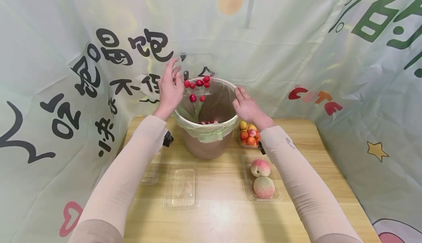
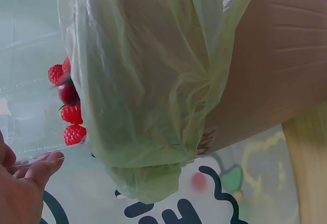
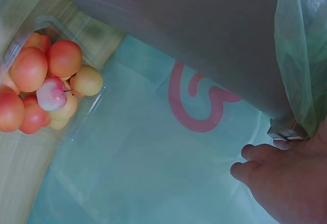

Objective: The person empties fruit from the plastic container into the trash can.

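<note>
My left hand [image 1: 170, 91] grips the side of a clear plastic box [image 1: 197, 61], tilted over the back rim of a brown bin [image 1: 206, 147]. Raspberries [image 2: 74, 134] and a dark red cherry [image 2: 68, 92] line the box's lower edge. Below that edge, two red fruits [image 1: 193, 98] show against the bin's inside, and more dark red fruit [image 1: 207, 122] lies deeper in. A thin green bag [image 1: 194, 131] lines the bin and folds over its rim. My right hand [image 1: 248, 107] holds the rim on the right, its fingers partly hidden by the bag in the right wrist view.
Right of the bin sits a clear box of orange and yellow fruit [image 1: 250, 133], with one pinkish fruit on top. Nearer, two peaches [image 1: 264, 187] lie in another box. Clear plastic boxes [image 1: 181, 186] rest at the left front of the wooden table [image 1: 221, 221]. Printed cloth [image 1: 280, 23] hangs around.
</note>
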### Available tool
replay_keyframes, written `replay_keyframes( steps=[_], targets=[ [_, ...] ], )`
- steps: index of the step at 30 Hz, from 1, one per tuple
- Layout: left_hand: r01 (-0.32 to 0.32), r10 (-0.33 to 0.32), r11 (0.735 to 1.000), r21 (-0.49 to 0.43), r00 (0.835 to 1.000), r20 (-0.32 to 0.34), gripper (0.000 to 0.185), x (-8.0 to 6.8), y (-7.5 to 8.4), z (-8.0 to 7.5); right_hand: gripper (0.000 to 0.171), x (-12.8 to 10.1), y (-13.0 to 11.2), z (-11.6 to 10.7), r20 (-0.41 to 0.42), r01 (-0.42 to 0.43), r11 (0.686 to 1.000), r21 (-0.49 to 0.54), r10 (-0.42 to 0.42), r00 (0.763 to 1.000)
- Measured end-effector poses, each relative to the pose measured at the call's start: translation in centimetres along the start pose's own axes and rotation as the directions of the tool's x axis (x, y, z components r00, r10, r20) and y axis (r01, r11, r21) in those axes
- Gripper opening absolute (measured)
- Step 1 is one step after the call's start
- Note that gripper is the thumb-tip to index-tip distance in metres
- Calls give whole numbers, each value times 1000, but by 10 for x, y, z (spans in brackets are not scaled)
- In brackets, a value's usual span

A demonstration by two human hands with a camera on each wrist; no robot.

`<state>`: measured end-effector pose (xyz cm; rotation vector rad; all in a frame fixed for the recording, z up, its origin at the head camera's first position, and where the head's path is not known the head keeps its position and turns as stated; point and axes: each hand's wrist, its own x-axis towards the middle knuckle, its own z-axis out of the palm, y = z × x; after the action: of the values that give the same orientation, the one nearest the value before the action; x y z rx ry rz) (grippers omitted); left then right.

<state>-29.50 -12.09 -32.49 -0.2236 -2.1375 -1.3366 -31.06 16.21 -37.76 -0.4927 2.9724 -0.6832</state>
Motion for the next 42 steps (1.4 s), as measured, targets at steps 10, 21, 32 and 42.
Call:
replay_keyframes(
  steps=[10,21,32,42],
  targets=[
    [-39,38,999,-29,999,-13,47,0,0,1,67,1,2,1,4,-3,1000,5,3,1000],
    [-96,94,995,-27,994,-55,47,-1,1,3,67,0,1,1,2,-1,1000,4,1,1000],
    [-73,71,997,-36,996,-55,48,0,4,2,69,0,0,0,-3,13,1000,-1,-13,1000],
    [-69,68,997,-34,997,-32,47,0,7,2,68,-1,0,0,-1,7,1000,2,-7,1000]
  ],
)
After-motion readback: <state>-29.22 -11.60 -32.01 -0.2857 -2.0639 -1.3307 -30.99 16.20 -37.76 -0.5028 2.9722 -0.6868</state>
